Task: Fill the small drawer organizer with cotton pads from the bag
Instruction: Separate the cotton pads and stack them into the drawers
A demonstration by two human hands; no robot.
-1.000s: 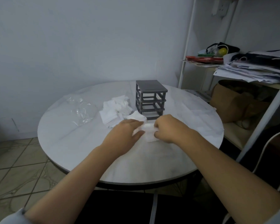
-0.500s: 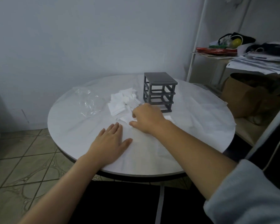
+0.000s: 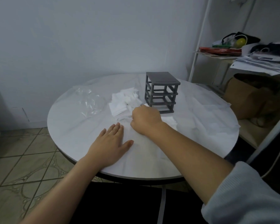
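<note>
A dark grey drawer organizer frame [image 3: 161,92] stands upright on the round white table [image 3: 81,126], its slots open with no drawers in them. A loose pile of white cotton pads [image 3: 124,102] lies just left of it. A white drawer or pad stack [image 3: 169,121] shows behind my right wrist. The clear plastic bag [image 3: 89,102] lies crumpled further left. My right hand [image 3: 145,120] is curled at the pile's near edge, apparently pinching pads; its fingertips are hidden. My left hand [image 3: 111,145] rests flat on the table, fingers spread, holding nothing.
A white shelf rack [image 3: 200,46] stands at the right with papers [image 3: 262,62], a red item and bags. A brown paper bag [image 3: 252,97] sits below it. A chair edge shows at far right. Tiled floor lies to the left.
Both hands were together on white material in front of the organizer. The left hand has let go and now lies flat nearer me. The right hand has moved left to the pad pile.
</note>
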